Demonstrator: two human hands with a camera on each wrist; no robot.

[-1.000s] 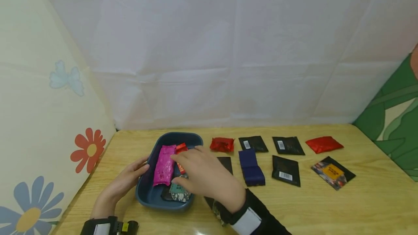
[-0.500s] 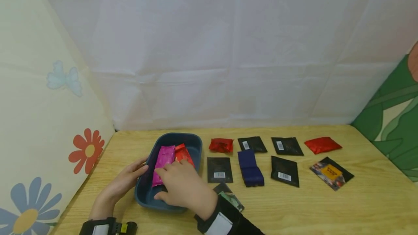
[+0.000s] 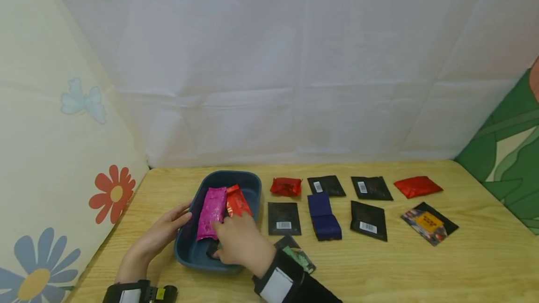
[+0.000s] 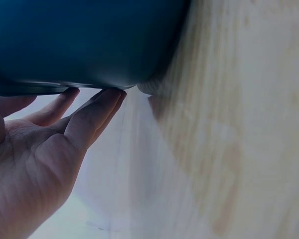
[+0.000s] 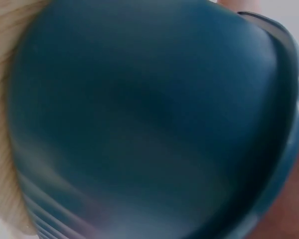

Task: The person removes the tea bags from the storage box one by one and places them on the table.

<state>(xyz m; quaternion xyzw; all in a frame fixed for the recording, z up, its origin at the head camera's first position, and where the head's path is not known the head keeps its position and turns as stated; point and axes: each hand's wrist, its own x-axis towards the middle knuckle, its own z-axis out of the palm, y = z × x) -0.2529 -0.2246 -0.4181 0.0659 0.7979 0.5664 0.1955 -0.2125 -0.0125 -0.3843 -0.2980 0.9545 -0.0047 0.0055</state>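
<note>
A dark blue plastic bin (image 3: pixel 185 256) holds a shiny pink packet (image 3: pixel 212 214), a red packet (image 3: pixel 238 200) and a black packet (image 3: pixel 213 248). My left hand (image 3: pixel 162 230) rests against the bin's left side, palm facing it. In the left wrist view, the fingertips of the left hand (image 4: pixel 45 149) meet the bin's underside rim. Reaching into the bin's front right, my right hand (image 3: pixel 240 240) has bent fingers between the pink and red packets and its thumb over the black packet. Whether it grips anything I cannot tell.
Right of the bin lie a small red packet (image 3: pixel 286 186), several black packets (image 3: pixel 369 221) with barcode labels, a folded dark blue packet (image 3: pixel 324 216), a large red packet (image 3: pixel 418 186) and an orange-labelled packet (image 3: pixel 429 222). A green-printed packet (image 3: pixel 296 254) is beside the right cuff.
My right hand has moved left and lower into the bin, covering the teal-labelled packet seen earlier. Its arm no longer covers the green-printed packet. My left hand has stayed in place.
</note>
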